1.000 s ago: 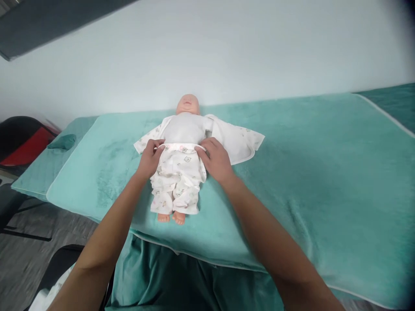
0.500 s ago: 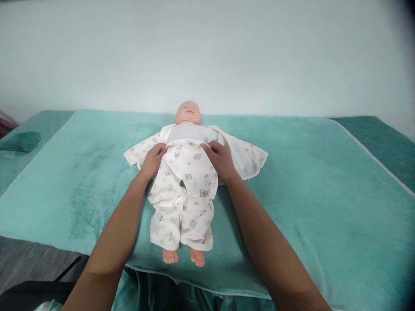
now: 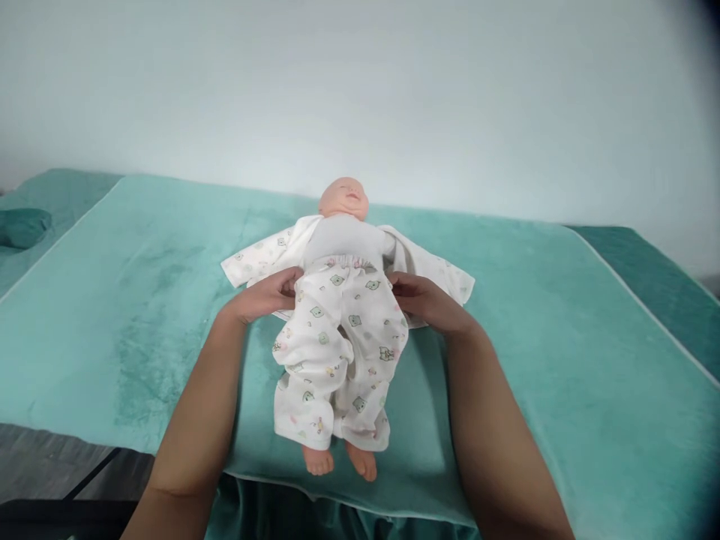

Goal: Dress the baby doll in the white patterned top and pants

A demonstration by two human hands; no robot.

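Observation:
A baby doll [image 3: 344, 198] lies on its back, head toward the wall, its body covered by a plain pale layer. It wears white baby pants [image 3: 360, 330] with printed animal faces, the gathered waistband up at its belly and both bare feet showing below the cuffs. A matching baby jacket [image 3: 264, 251] lies open beneath it, sleeves spread to both sides. My left hand [image 3: 270, 294] is closed at one hip, holding the side of the pants. At the opposite hip my right hand [image 3: 424, 300] also grips them. The fingertips of both hands are partly hidden by cloth.
A green plush cover [image 3: 562, 352] spreads over the table, with darker green cloth [image 3: 624, 255] at the right end. A rounded green bundle [image 3: 25, 227] sits at far left. Behind rises a pale wall [image 3: 360, 90].
Both hands have shifted from the front of the waistband outward and down to the hips. My view has turned slightly, so the doll appears farther right.

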